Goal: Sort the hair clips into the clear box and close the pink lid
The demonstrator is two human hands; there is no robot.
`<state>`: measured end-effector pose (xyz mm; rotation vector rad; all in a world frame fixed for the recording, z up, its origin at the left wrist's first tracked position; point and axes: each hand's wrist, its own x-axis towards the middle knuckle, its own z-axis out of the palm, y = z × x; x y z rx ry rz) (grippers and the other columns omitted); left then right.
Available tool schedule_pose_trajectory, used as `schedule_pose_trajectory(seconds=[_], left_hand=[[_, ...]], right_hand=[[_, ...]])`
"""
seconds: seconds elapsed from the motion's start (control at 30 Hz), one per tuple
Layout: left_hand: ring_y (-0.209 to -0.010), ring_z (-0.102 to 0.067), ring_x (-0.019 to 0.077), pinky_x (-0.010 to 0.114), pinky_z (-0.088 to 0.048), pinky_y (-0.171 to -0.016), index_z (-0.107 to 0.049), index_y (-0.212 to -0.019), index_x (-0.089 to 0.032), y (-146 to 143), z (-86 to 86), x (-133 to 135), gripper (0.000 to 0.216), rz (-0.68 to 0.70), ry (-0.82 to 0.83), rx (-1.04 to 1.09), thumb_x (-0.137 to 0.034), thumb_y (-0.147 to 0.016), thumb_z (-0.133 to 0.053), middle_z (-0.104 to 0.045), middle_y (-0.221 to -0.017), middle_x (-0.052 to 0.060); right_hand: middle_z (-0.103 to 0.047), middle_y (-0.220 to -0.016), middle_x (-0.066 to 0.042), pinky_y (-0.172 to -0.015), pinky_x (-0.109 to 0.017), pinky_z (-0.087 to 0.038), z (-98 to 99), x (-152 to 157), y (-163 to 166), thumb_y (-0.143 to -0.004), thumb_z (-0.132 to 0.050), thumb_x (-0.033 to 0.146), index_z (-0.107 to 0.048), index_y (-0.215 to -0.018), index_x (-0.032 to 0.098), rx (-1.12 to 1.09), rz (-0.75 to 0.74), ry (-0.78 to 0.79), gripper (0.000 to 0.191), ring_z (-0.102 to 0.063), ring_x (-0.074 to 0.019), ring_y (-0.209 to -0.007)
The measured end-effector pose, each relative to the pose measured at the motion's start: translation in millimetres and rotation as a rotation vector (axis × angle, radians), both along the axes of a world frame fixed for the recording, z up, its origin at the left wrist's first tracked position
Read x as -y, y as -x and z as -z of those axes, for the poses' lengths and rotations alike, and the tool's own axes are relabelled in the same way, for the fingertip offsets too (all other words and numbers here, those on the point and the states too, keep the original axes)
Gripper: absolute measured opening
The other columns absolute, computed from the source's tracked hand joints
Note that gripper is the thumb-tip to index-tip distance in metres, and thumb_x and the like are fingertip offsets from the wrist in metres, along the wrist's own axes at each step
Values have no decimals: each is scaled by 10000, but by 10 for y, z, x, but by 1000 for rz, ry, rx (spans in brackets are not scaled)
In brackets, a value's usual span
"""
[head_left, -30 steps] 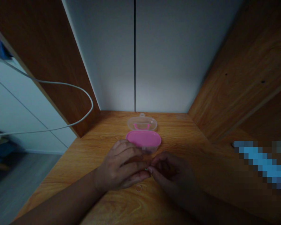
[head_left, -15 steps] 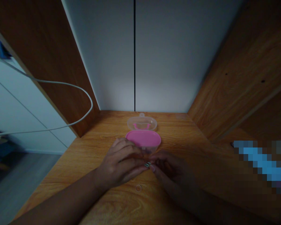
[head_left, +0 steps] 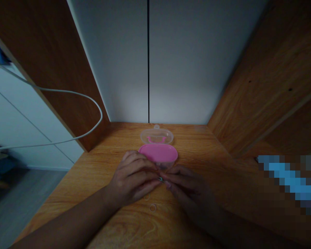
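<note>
My left hand (head_left: 134, 176) and my right hand (head_left: 190, 192) meet low over the table, fingertips pinched together. Between them shows a tiny pale greenish piece (head_left: 160, 179), too small and dim to name. Both hands' fingers appear closed on it. Just beyond the fingers stands an oval box with a flat pink top (head_left: 158, 153) and see-through sides. My left fingers overlap its near left side. Closer to me on the wood lie two thin, pale rings (head_left: 152, 208), one partly beside my left hand's lower edge.
The box's clear lid (head_left: 157, 136) with a pink handle lies behind it on the wooden table (head_left: 114, 138). A white panel wall (head_left: 129, 69) closes the back, wooden panels stand left and right. A white cable (head_left: 101, 116) loops at left.
My right fingers have closed in nearer to my left fingertips, and the small piece has turned and shows less. A second ring on the table is now visible beside my left hand.
</note>
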<state>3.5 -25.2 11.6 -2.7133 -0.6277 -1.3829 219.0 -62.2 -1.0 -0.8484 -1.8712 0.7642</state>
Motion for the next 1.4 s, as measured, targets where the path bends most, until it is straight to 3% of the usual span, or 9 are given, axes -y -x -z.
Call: schedule_pose_trajectory(seconds=[0.3,0.5,0.63,0.87,1.0,1.2,1.4], left_hand=[[-834,-671,184,354,-474,-793,-670,-1010,-223,-3,-12,0,188,14,24,13,-191,-838,-737,-769,-930,27],[-802,-681,172,340,-488,-764,-657,-1041,-212,-20,-34,4,249,1,13,57,-123,-821,-733,-775,-911,21],[-793,-673,168,341,-487,-763,-658,-1048,-226,-20,-9,1,266,-21,19,81,-94,-820,-695,-770,-890,8],[-808,-653,182,354,-480,-761,-664,-1023,-219,-19,19,-6,260,-19,45,83,-102,-798,-725,-754,-871,13],[-791,-648,177,349,-474,-757,-666,-959,-210,-23,4,-2,219,-4,65,80,-134,-782,-771,-748,-835,7],[-780,-643,175,346,-467,-754,-668,-931,-219,-34,1,-20,198,10,64,71,-210,-781,-798,-747,-827,1],[-805,-641,186,356,-460,-771,-672,-954,-224,-6,40,-20,189,21,43,1,-220,-800,-782,-755,-851,8]], right_hand=[[-758,-930,-29,-759,-271,-601,-10,-10,4,-871,-661,167,-761,-1034,277,19,96,-7,220,-719,-156,-817],[-749,-773,-10,-561,-224,-570,-12,12,-1,-781,-757,203,-748,-846,249,-77,271,10,80,-685,-142,-639],[-698,-696,-4,-526,-228,-537,-17,-3,-4,-743,-788,229,-690,-750,222,-141,322,23,98,-658,-145,-619],[-669,-690,-8,-530,-238,-524,-4,-20,-2,-736,-799,242,-661,-733,211,-165,296,48,141,-643,-153,-644],[-699,-746,-4,-554,-230,-537,-3,-28,6,-776,-754,196,-706,-812,227,-132,285,25,68,-643,-135,-638],[-739,-922,-28,-605,-235,-569,30,-9,3,-851,-686,192,-744,-993,265,-47,187,0,170,-696,-149,-758],[-748,-912,-38,-666,-263,-583,13,7,1,-861,-670,193,-757,-988,242,34,133,26,162,-702,-158,-768]])
